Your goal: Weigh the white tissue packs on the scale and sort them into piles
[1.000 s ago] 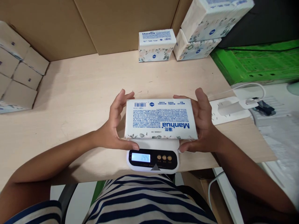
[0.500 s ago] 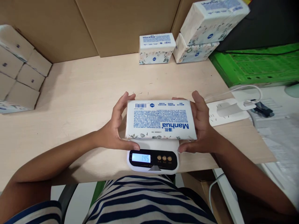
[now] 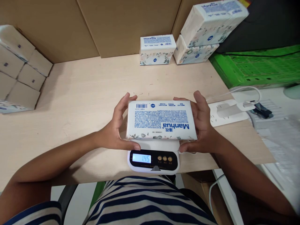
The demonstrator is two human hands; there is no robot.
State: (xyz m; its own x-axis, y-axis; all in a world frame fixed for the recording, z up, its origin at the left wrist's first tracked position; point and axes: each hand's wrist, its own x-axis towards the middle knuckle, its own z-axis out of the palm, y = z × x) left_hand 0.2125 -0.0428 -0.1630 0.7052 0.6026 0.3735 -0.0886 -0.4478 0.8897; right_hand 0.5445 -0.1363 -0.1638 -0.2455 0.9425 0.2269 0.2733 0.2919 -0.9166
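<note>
A white tissue pack (image 3: 161, 120) with blue "Manhua" print lies flat on a white digital scale (image 3: 153, 159) at the table's near edge. The scale's lit display reads 145. My left hand (image 3: 114, 128) cups the pack's left end, fingers curled over the far corner and thumb under the front edge. At the other end my right hand (image 3: 201, 125) does the same, with its thumb by the scale's platform.
More tissue packs stand at the back: a single tissue pack (image 3: 157, 49), a stack of two packs (image 3: 206, 28), and several packs (image 3: 18, 72) at the left. Cardboard boxes (image 3: 126, 25) line the rear. A power strip (image 3: 228, 111) with cable and a green crate (image 3: 257, 65) lie to the right.
Hands and pack have stayed almost still on the scale, and the display still reads 145. Only the view has tilted down slightly.
</note>
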